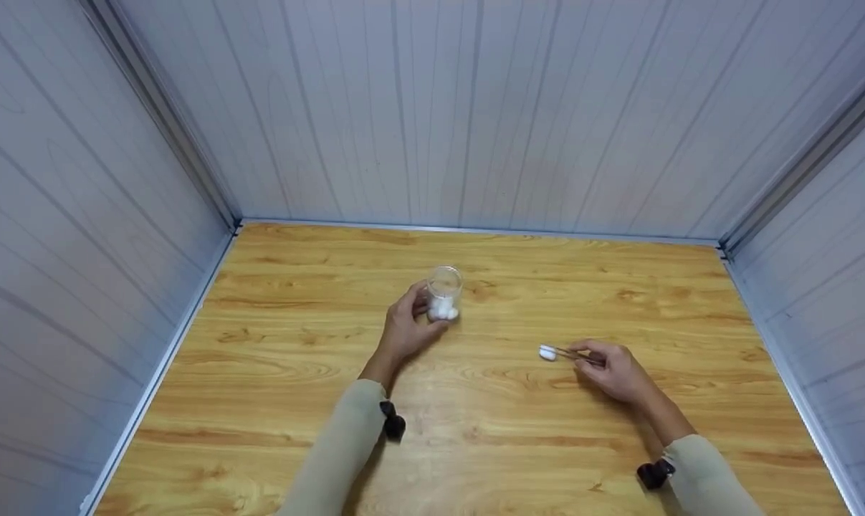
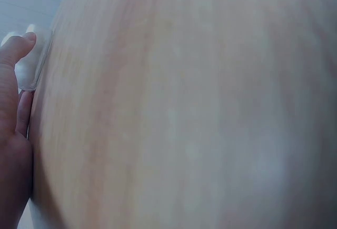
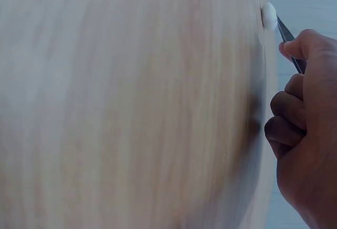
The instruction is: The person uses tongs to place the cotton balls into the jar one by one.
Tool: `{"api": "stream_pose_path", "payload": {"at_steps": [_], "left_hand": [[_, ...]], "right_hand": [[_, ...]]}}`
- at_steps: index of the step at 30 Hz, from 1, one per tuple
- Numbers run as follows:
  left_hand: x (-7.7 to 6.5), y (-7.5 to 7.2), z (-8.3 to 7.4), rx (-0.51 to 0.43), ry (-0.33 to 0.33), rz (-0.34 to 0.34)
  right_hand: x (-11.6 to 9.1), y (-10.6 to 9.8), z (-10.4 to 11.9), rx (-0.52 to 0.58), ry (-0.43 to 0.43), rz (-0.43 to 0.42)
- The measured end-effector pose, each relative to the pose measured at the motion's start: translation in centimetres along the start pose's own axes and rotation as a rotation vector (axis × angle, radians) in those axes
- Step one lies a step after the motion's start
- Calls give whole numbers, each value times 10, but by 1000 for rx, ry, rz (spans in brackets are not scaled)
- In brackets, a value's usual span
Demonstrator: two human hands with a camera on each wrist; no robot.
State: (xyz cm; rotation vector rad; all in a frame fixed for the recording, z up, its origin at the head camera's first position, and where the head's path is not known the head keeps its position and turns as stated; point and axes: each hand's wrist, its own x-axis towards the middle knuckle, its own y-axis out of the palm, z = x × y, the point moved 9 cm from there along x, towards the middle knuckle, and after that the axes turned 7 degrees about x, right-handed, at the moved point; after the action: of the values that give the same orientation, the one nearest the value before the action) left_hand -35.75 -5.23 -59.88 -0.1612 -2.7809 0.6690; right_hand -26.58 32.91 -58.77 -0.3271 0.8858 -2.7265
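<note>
My left hand (image 1: 409, 326) grips a clear glass jar (image 1: 445, 284) from its left side, thumb near the base. Several white cotton balls (image 1: 443, 309) lie in the bottom of the jar, and its top is uncovered. In the left wrist view the thumb (image 2: 23, 47) presses against the jar's wall. To the right, my right hand (image 1: 615, 373) pinches metal tweezers (image 1: 570, 353) between thumb and fingers. A single white cotton ball (image 1: 547, 352) is at the tweezers' tips, close over the table. The right wrist view shows this cotton ball (image 3: 269, 16) with the other fingers curled below.
A wood-grain table (image 1: 296, 401) spreads beneath both hands. Pale panel walls (image 1: 439, 115) enclose it at the back, left and right, with metal edging (image 1: 475, 230) along the table's far side. Dark wrist-worn devices (image 1: 393, 423) sit at both sleeves.
</note>
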Motion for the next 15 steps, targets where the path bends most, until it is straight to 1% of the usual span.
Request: {"api": "stream_pose_path", "payload": {"at_steps": [6,8,15], "left_hand": [[-1,-1,-1,1,27,-9],[-1,-1,-1,-1,38,-14],[-1,0,0,-10,32,-11]], "right_hand": [[0,1,0,15,22,25],[0,1,0,12,19,24],[1,1,1,10,-18,10]]}}
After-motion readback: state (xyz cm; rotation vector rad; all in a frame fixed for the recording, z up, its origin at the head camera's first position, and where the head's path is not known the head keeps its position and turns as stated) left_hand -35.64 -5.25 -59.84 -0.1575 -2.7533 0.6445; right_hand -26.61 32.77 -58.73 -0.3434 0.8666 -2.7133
